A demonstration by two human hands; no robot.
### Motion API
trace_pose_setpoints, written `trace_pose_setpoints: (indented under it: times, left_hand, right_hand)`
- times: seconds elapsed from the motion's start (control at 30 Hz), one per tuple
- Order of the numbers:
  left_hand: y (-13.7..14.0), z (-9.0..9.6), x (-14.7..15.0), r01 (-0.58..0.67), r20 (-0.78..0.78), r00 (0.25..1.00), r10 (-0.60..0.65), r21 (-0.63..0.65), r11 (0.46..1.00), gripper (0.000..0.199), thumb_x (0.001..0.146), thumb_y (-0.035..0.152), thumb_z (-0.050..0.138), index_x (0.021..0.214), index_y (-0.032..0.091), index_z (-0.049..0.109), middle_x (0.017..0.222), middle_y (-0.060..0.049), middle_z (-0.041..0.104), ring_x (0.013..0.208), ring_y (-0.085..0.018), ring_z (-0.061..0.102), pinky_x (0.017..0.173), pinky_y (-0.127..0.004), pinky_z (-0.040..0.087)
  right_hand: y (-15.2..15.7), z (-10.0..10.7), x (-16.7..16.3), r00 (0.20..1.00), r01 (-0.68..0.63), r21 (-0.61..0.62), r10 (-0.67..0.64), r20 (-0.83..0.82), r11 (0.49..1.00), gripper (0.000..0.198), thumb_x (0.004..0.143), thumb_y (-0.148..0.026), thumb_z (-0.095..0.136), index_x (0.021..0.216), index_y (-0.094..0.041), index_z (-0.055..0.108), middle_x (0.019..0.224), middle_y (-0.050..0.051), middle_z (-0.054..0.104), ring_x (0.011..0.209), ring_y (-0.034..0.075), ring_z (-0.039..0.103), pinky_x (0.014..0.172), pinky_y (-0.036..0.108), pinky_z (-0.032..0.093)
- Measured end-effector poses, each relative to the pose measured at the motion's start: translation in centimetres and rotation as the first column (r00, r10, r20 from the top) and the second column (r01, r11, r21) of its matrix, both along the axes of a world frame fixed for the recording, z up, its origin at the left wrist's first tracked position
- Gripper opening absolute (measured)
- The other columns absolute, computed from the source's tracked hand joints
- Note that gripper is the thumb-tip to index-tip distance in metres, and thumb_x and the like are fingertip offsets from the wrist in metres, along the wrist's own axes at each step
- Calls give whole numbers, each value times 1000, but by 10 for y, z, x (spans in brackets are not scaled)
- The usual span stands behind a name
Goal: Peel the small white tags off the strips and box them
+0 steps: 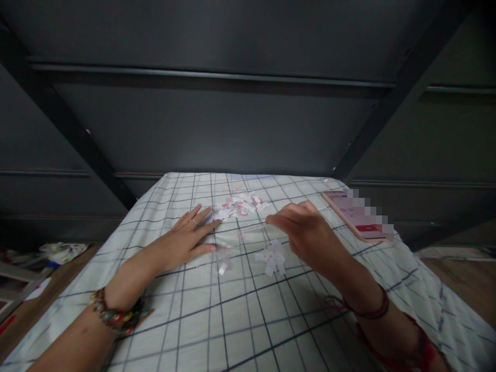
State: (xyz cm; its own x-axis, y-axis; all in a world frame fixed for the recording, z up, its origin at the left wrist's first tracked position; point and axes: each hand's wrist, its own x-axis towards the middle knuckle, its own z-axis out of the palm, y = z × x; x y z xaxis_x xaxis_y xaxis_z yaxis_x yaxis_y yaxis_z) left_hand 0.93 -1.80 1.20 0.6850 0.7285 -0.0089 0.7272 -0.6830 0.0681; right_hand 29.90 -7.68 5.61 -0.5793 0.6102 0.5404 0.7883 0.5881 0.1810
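My left hand (188, 238) lies flat with its fingers spread on the checked cloth (201, 320). Its index fingertip reaches the edge of a loose heap of small white and pink paper slips (242, 205). My right hand (308, 230) hovers to the right of that heap, thumb and index finger pinched together. Whatever they may hold is too small to make out. Below it lies a smaller cluster of pale slips (273, 257). A few more slips (223, 263) rest near my left thumb.
A pink-edged phone (344, 212), screen lit and partly pixelated, lies to the right of my right hand. Dark panels with metal bars (232, 124) rise behind the cloth-covered surface. Assorted items (64, 253) sit low at the left, beside the wooden floor.
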Motion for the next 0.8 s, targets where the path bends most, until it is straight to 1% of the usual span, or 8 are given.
trace_pose_setpoints:
  times: [0.13,0.23,0.3,0.4,0.53,0.63,0.73,0.8]
  left_hand:
    - [1,0,-1,2,7,1000,-2,-3,1000,79,90,74,20,146,22,39,159,-11,20,146,-36,5,115,-54,19]
    - [1,0,-1,7,18,1000,-7,-2,1000,78,90,73,20,147,22,38,159,-11,19,146,-35,5,115,-54,18]
    - [0,1,-1,3,19,1000,-3,-3,1000,78,90,73,20,147,22,37,160,-11,18,146,-36,5,115,-54,18]
    - [-1,3,-1,-12,6,1000,12,-8,1000,80,90,74,19,147,21,38,159,-13,19,146,-36,5,114,-55,19]
    - [-2,4,0,-26,-14,1000,26,-11,1000,81,90,74,18,147,20,38,159,-14,19,146,-36,5,115,-54,19]
    - [-1,4,0,-24,-7,1000,24,-4,1000,80,90,74,19,147,21,38,159,-13,19,146,-35,6,115,-54,19]
    - [1,2,-2,-14,-3,1000,14,-9,1000,78,90,73,21,147,22,38,159,-12,20,146,-36,6,115,-55,19]
    - [2,1,-3,-8,0,1000,8,-10,1000,77,90,73,22,147,22,38,159,-12,21,146,-36,6,115,-55,20]
  right_hand:
    - [-6,9,18,995,100,28,-99,-27,995,46,69,10,36,87,-18,67,69,2,64,67,17,52,66,32,34]
    - [-8,12,29,979,199,6,-200,31,980,42,67,8,38,83,-17,67,66,4,64,66,19,54,65,33,35]
    - [-9,13,31,975,220,-19,-219,44,975,41,65,8,38,81,-16,67,64,4,63,64,19,54,64,32,36]
    - [-14,14,24,989,147,-46,-145,31,988,43,63,10,36,80,-16,66,64,2,61,61,16,53,63,30,38]
    - [-20,17,12,1000,2,13,-2,16,1000,48,61,11,35,86,-16,66,68,2,63,65,15,53,66,30,39]
    - [-20,20,19,1000,23,40,-23,2,999,47,64,10,36,89,-16,66,69,2,64,65,16,53,66,31,39]
    - [-17,20,34,997,80,-5,-80,11,997,47,64,8,37,89,-18,67,69,2,64,65,17,53,65,32,38]
    - [-15,18,38,996,84,-44,-83,19,995,48,64,9,38,89,-19,68,69,1,64,65,17,53,66,32,38]
